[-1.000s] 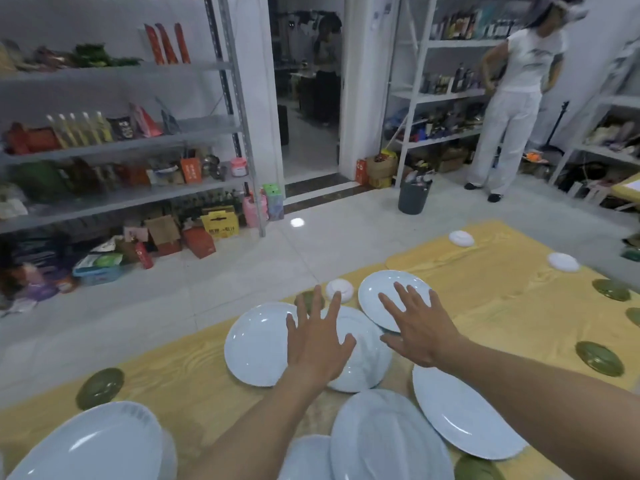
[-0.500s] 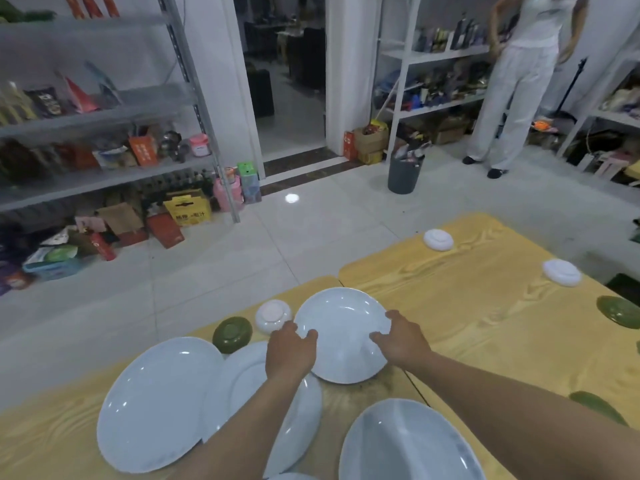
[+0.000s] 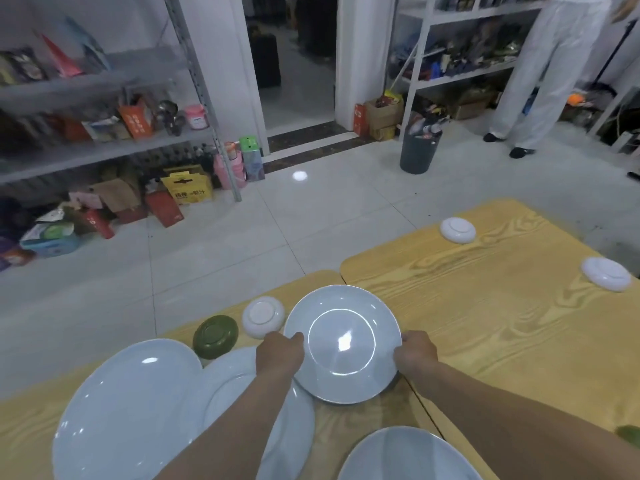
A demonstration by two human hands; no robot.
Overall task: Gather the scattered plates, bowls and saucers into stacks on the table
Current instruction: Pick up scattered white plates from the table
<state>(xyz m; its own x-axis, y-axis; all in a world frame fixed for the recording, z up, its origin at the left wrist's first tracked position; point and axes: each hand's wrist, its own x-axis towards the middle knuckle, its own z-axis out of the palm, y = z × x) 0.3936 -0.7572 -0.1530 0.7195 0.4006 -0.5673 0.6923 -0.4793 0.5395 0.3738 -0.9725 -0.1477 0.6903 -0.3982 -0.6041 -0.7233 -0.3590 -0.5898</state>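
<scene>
**Plate in both hands, stacking barely begun**

Your left hand (image 3: 280,353) and right hand (image 3: 415,353) both grip the round white plate (image 3: 341,344), one on each side of its rim, fingers curled round the edge. The plate lies face up between your hands. Its near-left edge overlaps the oval plate (image 3: 225,393) under your left forearm. You cannot tell from this angle whether it is lifted clear or resting there.

Just beyond your left hand an upturned white bowl (image 3: 263,317) sits right beside the plate's rim. To the left of that lies an upturned green saucer (image 3: 215,336). Further left of your left arm is a second big plate (image 3: 128,410), its edge meeting the oval one. Beneath your right forearm, closest to your body, another plate (image 3: 405,455) runs off the bottom of the view.

Well beyond your right hand, the far bowl (image 3: 458,230) and the right-edge bowl (image 3: 606,273) sit upturned and apart on the table (image 3: 485,306). A green piece (image 3: 630,434) peeks in behind your right arm.

Judging by this, you are near the start. No tidy stack shows anywhere: the plates merely overlap, and each bowl and saucer lies alone. Still to do are piling the plates squarely, bringing the three white bowls together, and gathering the green pieces. The two distant bowls will likely need a long reach.
</scene>
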